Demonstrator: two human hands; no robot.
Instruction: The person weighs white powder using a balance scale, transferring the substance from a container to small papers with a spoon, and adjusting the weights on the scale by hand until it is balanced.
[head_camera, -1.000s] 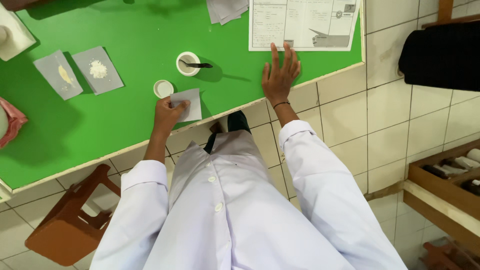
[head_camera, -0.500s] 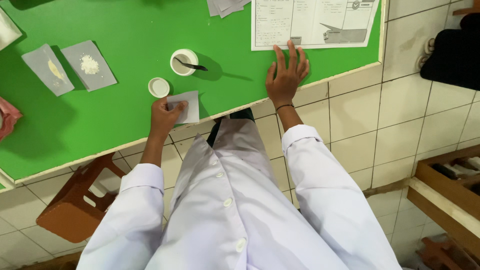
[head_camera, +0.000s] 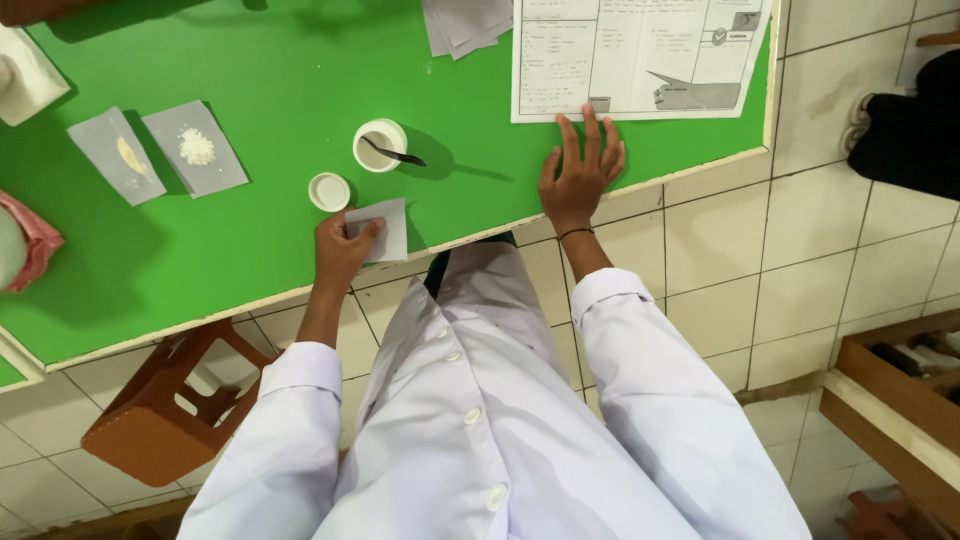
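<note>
**Two hands on a green table, one on a paper square, one flat by a printed sheet**

The person stands at the edge of a green table (head_camera: 230, 250), seen from above, in a white buttoned coat (head_camera: 480, 420). The left hand (head_camera: 342, 250) rests near the table's front edge, its fingers curled down onto a small grey paper square (head_camera: 390, 228); the fingertips press the square's left part against the tabletop, and whether the thumb is tucked under the paper cannot be told. The square lies flat, its right half uncovered.

Just beyond the left hand, touching nothing, sits a small white round lid (head_camera: 329, 191). A little further in stands a small white pot (head_camera: 380, 145), open, with a dark spatula (head_camera: 397, 155) leaning in it so that the handle sticks out over the rim to the right.

The right hand (head_camera: 580, 175) lies open and flat on the table, fingers spread and holding nothing. Its fingertips reach the lower edge of a large printed sheet (head_camera: 640, 55) (a form with boxes and a small diagram), and a thin dark band circles the wrist.

Well to the left lie two more grey paper squares side by side: one (head_camera: 205, 160) carries a little heap of white powder (head_camera: 196, 146), the other (head_camera: 115, 160) a yellowish smear. A pink cloth (head_camera: 35, 240) shows at the far left edge. Under the table stands a brown plastic stool (head_camera: 160, 430) on the tiled floor (head_camera: 830, 250).
</note>
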